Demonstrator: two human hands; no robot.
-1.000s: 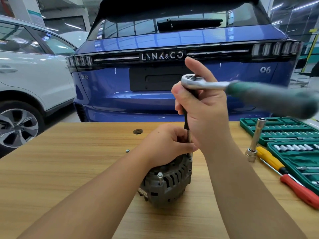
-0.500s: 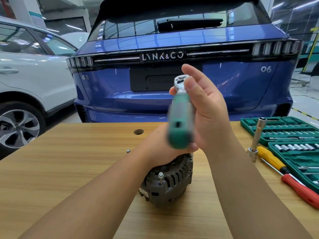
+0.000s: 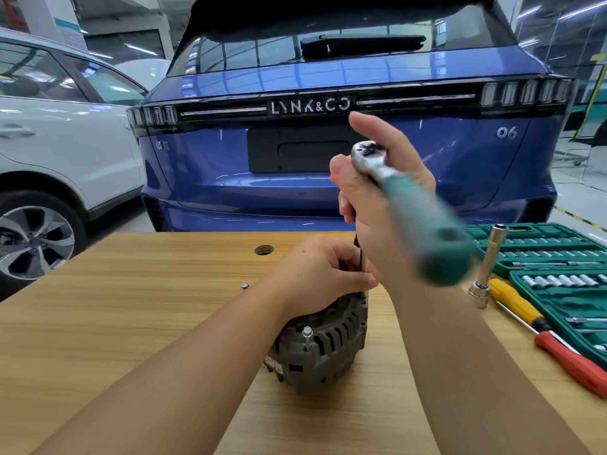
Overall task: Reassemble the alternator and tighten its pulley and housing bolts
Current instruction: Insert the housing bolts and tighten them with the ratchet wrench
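Nearest the camera, on the wooden table (image 3: 98, 323), the grey alternator (image 3: 323, 343) stands between the person's two forearms, its slotted housing facing the viewer and a housing bolt (image 3: 307, 336) sticking up from its near edge. On top of it lies the left hand (image 3: 315, 274), fingers curled over the upper part of the housing and around the foot of a thin vertical extension bar (image 3: 364, 264) that comes down to the alternator's far right edge. Above it the right hand (image 3: 381, 205) holds the top of that bar in its curled thumb and lower fingers, the index finger raised straight, with the ratchet wrench (image 3: 407, 205) sitting at the head; its green handle is blurred and points toward the viewer's right. A small loose bolt (image 3: 244, 286) lies on the table left of the alternator. To the right, a red and yellow screwdriver (image 3: 545, 336) lies slanted just beside a long silver socket (image 3: 486, 267) leaning upright, and past them the open green socket set case (image 3: 558, 257) reaches the table edge. Farther back a round hole (image 3: 264, 249) marks the tabletop. Beyond the table stands a blue car (image 3: 328, 93) seen from the rear, and a white car (image 3: 49, 133) is parked at the left
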